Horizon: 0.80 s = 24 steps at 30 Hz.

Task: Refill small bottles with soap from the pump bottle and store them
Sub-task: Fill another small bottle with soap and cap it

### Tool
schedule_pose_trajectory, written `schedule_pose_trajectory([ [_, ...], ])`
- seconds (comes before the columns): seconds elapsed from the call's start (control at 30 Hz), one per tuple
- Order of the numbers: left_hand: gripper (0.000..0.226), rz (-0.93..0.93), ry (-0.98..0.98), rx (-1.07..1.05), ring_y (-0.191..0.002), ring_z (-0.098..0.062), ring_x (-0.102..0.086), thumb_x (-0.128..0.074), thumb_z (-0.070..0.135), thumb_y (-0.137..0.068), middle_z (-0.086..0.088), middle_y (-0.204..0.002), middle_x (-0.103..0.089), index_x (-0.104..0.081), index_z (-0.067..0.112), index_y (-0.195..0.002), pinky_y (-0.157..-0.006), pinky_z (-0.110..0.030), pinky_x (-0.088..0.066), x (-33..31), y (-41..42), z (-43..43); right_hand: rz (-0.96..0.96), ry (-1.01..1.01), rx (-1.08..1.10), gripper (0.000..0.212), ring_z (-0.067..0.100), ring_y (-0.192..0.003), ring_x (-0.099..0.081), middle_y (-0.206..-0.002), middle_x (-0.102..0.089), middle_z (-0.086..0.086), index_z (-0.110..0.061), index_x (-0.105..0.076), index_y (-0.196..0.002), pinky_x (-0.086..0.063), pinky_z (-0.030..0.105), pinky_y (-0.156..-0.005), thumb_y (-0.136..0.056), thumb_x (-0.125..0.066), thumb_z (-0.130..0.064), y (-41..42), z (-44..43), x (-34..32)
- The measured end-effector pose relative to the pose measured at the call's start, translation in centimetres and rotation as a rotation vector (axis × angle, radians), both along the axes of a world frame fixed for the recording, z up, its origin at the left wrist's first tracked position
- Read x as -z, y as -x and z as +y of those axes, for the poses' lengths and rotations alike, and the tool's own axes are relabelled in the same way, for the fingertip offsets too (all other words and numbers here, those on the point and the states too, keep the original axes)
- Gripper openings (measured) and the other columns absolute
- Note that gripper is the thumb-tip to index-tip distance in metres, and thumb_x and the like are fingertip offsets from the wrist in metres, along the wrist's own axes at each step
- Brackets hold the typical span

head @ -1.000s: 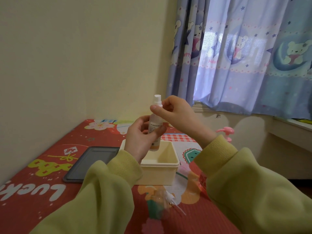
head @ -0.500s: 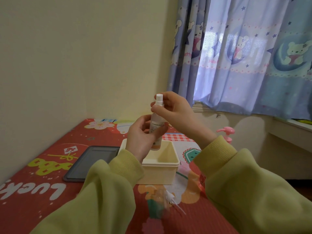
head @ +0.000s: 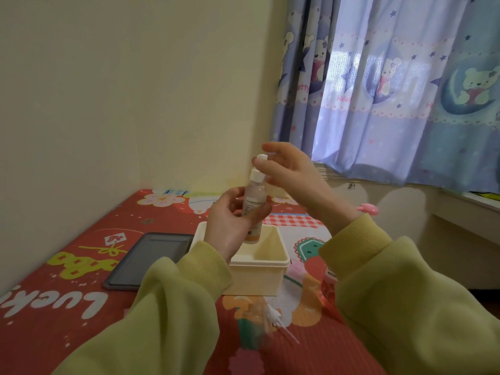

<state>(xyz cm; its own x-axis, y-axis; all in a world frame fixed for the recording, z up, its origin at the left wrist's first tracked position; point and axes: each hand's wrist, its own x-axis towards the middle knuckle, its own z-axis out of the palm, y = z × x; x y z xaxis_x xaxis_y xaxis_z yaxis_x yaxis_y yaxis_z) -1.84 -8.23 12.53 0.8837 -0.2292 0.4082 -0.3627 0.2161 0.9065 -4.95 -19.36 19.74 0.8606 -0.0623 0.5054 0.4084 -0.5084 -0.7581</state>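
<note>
My left hand [head: 230, 223] grips a small translucent bottle [head: 253, 204] with a label and orange base, upright above a cream plastic box [head: 273, 269]. My right hand [head: 289, 171] pinches the bottle's white spray top [head: 260, 165] between thumb and fingers. A clear small bottle [head: 255, 320] with a loose white sprayer and tube [head: 276, 318] lies on the mat in front of the box. The pink pump head of the soap bottle [head: 368, 209] shows behind my right wrist; its body is hidden.
A dark grey tray [head: 151, 258] lies left of the box on the red patterned mat [head: 54, 293]. A red packet [head: 328, 282] sits partly under my right sleeve. Walls close the left and back; a curtain [head: 392, 90] and low ledge [head: 465, 209] are at right.
The bottle has been lifted slightly higher and my right-hand fingers have shifted around the spray top, as if turning it. The left hand's grip is unchanged.
</note>
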Motion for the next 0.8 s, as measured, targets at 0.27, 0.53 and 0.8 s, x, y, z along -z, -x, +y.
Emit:
schedule_pose_trajectory([
  [0.27, 0.036, -0.019, -0.040, -0.033, -0.081, -0.014, -0.063, -0.074, 0.018, -0.074, 0.001, -0.089, -0.066, -0.056, 0.022, -0.106, -0.062, -0.021, -0.046, 0.28, -0.03, 0.08, -0.088, 0.085, 0.053, 0.020, 0.005, -0.075, -0.060, -0.084, -0.062, -0.005, -0.017, -0.055, -0.097, -0.053, 0.016, -0.070, -0.083, -0.068, -0.022, -0.15, -0.04, 0.31],
  [0.53, 0.035, -0.011, -0.033, -0.020, -0.079, -0.015, -0.063, -0.074, 0.017, -0.074, 0.002, -0.087, -0.065, -0.057, 0.021, -0.105, -0.062, -0.021, -0.046, 0.27, 0.11, 0.09, -0.033, 0.029, 0.020, 0.040, -0.004, -0.088, -0.056, -0.100, -0.057, -0.013, -0.017, -0.047, -0.129, -0.046, 0.012, -0.073, -0.091, -0.056, -0.025, 0.17, -0.08, 0.38],
  [0.8, 0.034, -0.019, -0.048, -0.035, -0.080, -0.011, -0.062, -0.073, 0.017, -0.075, 0.004, -0.087, -0.065, -0.054, 0.024, -0.103, -0.061, -0.020, -0.046, 0.25, 0.42, 0.24, -0.109, 0.115, 0.096, 0.024, 0.005, -0.072, -0.060, -0.084, -0.063, -0.002, -0.021, -0.052, -0.100, -0.051, 0.016, -0.064, -0.083, -0.067, -0.030, 0.21, 0.33, 0.88],
])
